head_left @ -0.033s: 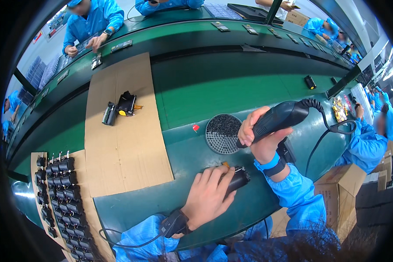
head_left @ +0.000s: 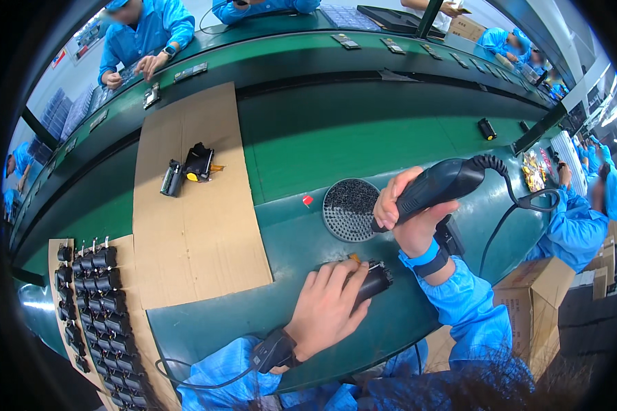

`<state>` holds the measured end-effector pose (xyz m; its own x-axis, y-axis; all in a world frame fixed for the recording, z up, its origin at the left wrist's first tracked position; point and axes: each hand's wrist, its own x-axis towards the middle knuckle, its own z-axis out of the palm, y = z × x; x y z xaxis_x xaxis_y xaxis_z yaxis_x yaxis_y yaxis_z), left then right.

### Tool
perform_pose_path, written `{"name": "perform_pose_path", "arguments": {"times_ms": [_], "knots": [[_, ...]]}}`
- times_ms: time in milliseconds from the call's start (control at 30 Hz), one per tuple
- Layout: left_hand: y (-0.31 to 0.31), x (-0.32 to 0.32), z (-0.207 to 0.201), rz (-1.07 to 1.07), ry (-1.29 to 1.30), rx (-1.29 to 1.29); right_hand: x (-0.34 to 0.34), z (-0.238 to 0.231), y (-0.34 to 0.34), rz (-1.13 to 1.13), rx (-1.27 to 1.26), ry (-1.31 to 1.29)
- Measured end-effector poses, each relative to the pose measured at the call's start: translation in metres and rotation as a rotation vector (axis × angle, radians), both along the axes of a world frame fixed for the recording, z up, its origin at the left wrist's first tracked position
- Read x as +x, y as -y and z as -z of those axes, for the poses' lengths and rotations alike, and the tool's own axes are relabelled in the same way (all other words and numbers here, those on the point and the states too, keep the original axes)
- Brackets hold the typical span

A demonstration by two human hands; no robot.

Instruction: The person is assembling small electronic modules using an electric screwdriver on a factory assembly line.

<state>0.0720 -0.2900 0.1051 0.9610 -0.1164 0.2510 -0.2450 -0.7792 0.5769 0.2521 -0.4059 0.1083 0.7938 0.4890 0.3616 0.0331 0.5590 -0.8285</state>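
My right hand [head_left: 415, 216] is wrapped around a black corded electric screwdriver [head_left: 440, 183]. Its lower end reaches the right rim of a round screw tray [head_left: 350, 235], a disc of many small holes partly filled with dark screws. Lower down, my left hand [head_left: 329, 305] grips a black rounded device part [head_left: 376, 282] against the green table. An orange-brown flex tab shows above my left fingers, which hide much of the part. Left of the screw tray lies a small red piece [head_left: 307, 201].
A cardboard sheet [head_left: 199, 253] carries two black device parts [head_left: 199, 162]. Rows of similar black parts [head_left: 106, 301] stand at lower left. Circuit boards [head_left: 190, 72] line the far conveyor, where co-workers in blue sit. A cardboard box [head_left: 538, 301] stands at right, near the coiled cord [head_left: 493, 163].
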Motion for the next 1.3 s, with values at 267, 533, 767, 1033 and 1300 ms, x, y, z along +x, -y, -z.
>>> {"name": "perform_pose_path", "arguments": {"times_ms": [267,533,767,1033,1300], "knots": [[-0.002,0.001,-0.001,-0.04,0.0,-0.053,-0.002,-0.005,-0.001,0.056,-0.001,0.048],[-0.005,-0.001,0.002,-0.073,0.017,-0.08,-0.043,-0.042,0.025,-0.077,0.217,-0.012],[-0.004,0.0,0.004,-0.072,0.013,-0.097,-0.055,-0.025,0.028,-0.138,0.154,-0.014],[-0.005,-0.001,0.003,-0.075,0.012,-0.091,-0.055,-0.019,0.025,-0.146,0.133,-0.032],[-0.005,-0.001,0.004,-0.073,0.019,-0.102,-0.056,-0.019,0.024,-0.124,0.135,-0.038]]}}
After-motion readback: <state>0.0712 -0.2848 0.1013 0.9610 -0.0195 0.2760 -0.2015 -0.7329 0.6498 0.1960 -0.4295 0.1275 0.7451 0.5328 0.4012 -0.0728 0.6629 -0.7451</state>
